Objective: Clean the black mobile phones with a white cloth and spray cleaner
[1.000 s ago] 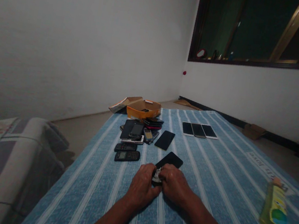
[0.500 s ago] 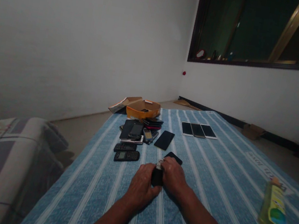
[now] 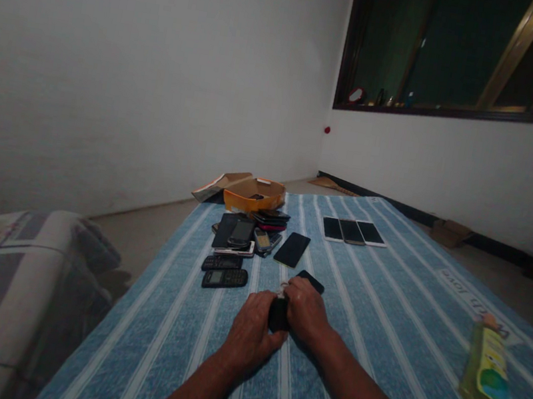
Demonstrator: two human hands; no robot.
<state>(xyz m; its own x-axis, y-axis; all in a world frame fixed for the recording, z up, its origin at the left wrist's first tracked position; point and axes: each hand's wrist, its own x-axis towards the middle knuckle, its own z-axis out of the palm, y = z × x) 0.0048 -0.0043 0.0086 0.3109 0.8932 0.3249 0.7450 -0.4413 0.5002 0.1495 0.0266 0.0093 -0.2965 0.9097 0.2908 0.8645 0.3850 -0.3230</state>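
Observation:
My left hand (image 3: 251,332) grips a small black phone (image 3: 279,316) by its left side and lower edge, low over the striped cloth. My right hand (image 3: 308,311) is closed at the phone's upper right, its fingers pinching a small whitish crumpled piece (image 3: 282,290) against the top end. Whether that piece is cloth or paper is too small to tell. Just beyond my right hand lies a dark phone (image 3: 311,281), partly covered by it. A larger black smartphone (image 3: 291,249) rests farther off. Left of my hands are two black keypad phones (image 3: 225,278), side by side.
A pile of several phones (image 3: 241,230) sits before an open orange box (image 3: 253,204). Three smartphones (image 3: 354,232) line up at the far right. A yellow-green bottle (image 3: 489,380) lies on the blue striped cloth (image 3: 370,378). A covered piece of furniture (image 3: 23,296) stands left.
Both hands stay on the black phone, with only a slight shift of the right fingers. The whole view has moved by a few pixels.

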